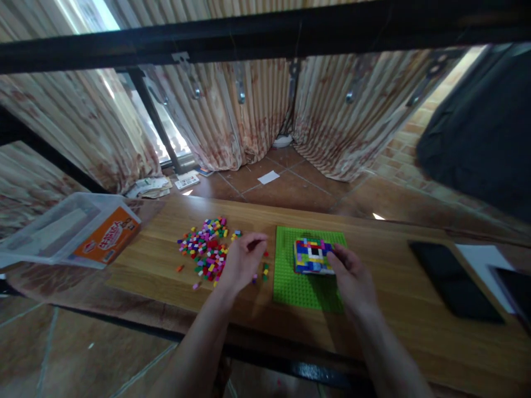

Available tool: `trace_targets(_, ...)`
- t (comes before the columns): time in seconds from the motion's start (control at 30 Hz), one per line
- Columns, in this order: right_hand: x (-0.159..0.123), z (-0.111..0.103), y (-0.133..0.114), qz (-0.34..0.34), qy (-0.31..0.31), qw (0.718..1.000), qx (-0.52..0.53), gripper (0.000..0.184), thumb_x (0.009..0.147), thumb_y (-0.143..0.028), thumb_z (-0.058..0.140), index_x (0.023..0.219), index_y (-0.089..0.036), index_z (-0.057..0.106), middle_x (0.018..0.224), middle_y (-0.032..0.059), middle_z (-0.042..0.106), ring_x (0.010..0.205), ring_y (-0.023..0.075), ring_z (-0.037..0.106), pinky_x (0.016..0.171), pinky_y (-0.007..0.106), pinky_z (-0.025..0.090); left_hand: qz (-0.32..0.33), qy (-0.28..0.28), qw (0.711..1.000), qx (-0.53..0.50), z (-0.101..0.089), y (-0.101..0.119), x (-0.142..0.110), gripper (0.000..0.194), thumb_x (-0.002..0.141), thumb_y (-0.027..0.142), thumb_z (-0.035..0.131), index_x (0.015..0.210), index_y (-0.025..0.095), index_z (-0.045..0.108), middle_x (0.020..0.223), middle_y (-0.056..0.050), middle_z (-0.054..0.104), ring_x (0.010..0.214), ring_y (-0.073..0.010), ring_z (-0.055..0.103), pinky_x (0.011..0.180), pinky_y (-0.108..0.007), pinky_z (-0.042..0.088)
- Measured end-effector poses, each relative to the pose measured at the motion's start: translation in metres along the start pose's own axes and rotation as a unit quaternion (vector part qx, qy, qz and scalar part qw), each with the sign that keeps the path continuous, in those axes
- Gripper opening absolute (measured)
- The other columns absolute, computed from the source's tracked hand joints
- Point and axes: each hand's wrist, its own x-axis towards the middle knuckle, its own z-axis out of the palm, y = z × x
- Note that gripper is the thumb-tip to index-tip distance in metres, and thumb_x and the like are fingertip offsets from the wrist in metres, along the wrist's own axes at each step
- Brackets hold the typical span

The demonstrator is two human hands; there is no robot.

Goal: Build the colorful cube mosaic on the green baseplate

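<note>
A green baseplate point(305, 290) lies on the wooden table point(398, 309), and a square multicoloured brick build point(312, 256) stands on its far half. My right hand point(350, 273) rests at the build's right side, fingers curled against its edge. My left hand point(244, 257) hovers just left of the baseplate beside a pile of several small loose coloured bricks point(207, 251). Its fingers are bent together in a pinch; whether they hold a brick is too small to see.
A clear plastic box with an orange label point(83, 232) sits at the table's left end. A dark phone point(454, 279) and white paper point(483, 260) lie at the right. A black bar point(265, 33) crosses overhead. Curtains and a tiled floor lie beyond.
</note>
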Motion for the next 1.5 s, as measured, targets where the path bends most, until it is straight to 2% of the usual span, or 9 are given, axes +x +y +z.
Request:
trace_targets(0.13,0.002,-0.004,0.0,-0.011,0.006,1.0,0.01,0.055,0.074,-0.051,0.069,0.116,-0.016,0.066,0.114,0.0129,0.071,0.102,0.0259,0.067,0.097,0.047,0.049,-0.048,-0.047,0.99,-0.124,0.029,0.004,-0.014,0.02,0.082,0.02,0.059,0.094,0.015,0.075,0.086,-0.004,0.075,0.078,-0.0154,0.067,0.073,-0.026,0.053)
trace_targets(0.23,0.004,-0.006,-0.001,-0.004,0.01,1.0,0.023,0.055,0.073,-0.051,0.07,0.115,-0.015,0.066,0.112,0.0132,0.071,0.099,0.0255,0.067,0.094,0.046,0.051,-0.072,-0.063,0.984,-0.153,0.043,0.003,-0.017,0.021,0.08,0.019,0.061,0.096,0.015,0.074,0.084,-0.004,0.075,0.075,-0.0151,0.067,0.07,-0.026,0.054)
trace_targets(0.33,0.006,-0.006,-0.001,0.001,0.004,1.0,0.029,0.055,0.073,-0.051,0.07,0.114,-0.015,0.066,0.111,0.0126,0.072,0.098,0.0255,0.067,0.093,0.046,0.051,-0.063,-0.072,0.983,-0.156,0.048,0.004,-0.019,0.02,0.078,0.013,0.061,0.095,0.015,0.072,0.09,-0.005,0.075,0.081,-0.0153,0.068,0.077,-0.027,0.055)
trace_targets(0.47,0.007,-0.006,0.0,-0.003,0.005,1.0,0.028,0.052,0.071,-0.049,0.071,0.11,-0.016,0.068,0.109,0.0118,0.072,0.098,0.0256,0.067,0.095,0.048,0.05,-0.024,-0.084,0.988,-0.127,0.049,0.004,-0.02,0.025,0.078,0.006,0.058,0.099,0.015,0.069,0.093,-0.006,0.074,0.084,-0.0152,0.069,0.082,-0.029,0.056)
trace_targets(0.67,0.002,-0.003,-0.006,-0.005,-0.002,0.999,0.035,0.048,0.071,-0.048,0.07,0.107,-0.017,0.068,0.106,0.0113,0.074,0.097,0.0251,0.068,0.092,0.046,0.052,0.104,-0.055,0.993,-0.003,0.049,0.006,-0.023,0.035,0.078,0.002,0.057,0.109,0.016,0.064,0.096,-0.005,0.067,0.086,-0.0148,0.067,0.081,-0.029,0.057)
trace_targets(0.83,0.0,-0.002,-0.009,-0.012,-0.008,1.0,0.02,0.049,0.072,-0.048,0.069,0.108,-0.016,0.068,0.106,0.012,0.074,0.095,0.0249,0.068,0.091,0.045,0.052,0.167,-0.097,0.977,0.087,0.047,0.014,-0.027,0.041,0.084,0.003,0.054,0.119,0.021,0.062,0.098,-0.004,0.068,0.088,-0.0154,0.066,0.086,-0.032,0.055)
trace_targets(1.03,0.001,-0.002,-0.008,-0.027,-0.012,1.0,0.005,0.049,0.073,-0.049,0.067,0.109,-0.015,0.068,0.103,0.0128,0.074,0.093,0.0248,0.069,0.087,0.044,0.053,0.185,-0.108,0.97,0.113,0.046,0.015,-0.028,0.043,0.088,0.008,0.052,0.127,0.026,0.059,0.107,-0.004,0.069,0.097,-0.0169,0.066,0.094,-0.034,0.054)
trace_targets(1.23,-0.002,-0.002,-0.012,-0.022,-0.016,1.0,0.009,0.047,0.074,-0.046,0.067,0.108,-0.014,0.069,0.102,0.0128,0.074,0.092,0.025,0.07,0.089,0.045,0.053,0.201,-0.121,0.964,0.127,0.049,0.013,-0.03,0.037,0.091,0.01,0.05,0.123,0.024,0.061,0.111,-0.004,0.07,0.101,-0.0179,0.065,0.095,-0.035,0.053)
trace_targets(1.5,-0.001,-0.007,-0.011,-0.04,0.007,0.999,-0.013,0.047,0.075,-0.048,0.067,0.108,-0.015,0.068,0.102,0.0117,0.074,0.092,0.0248,0.069,0.088,0.044,0.054,0.191,-0.089,0.971,0.114,0.047,0.016,-0.029,0.037,0.089,0.008,0.05,0.121,0.023,0.062,0.111,-0.005,0.071,0.102,-0.0179,0.066,0.096,-0.034,0.053)
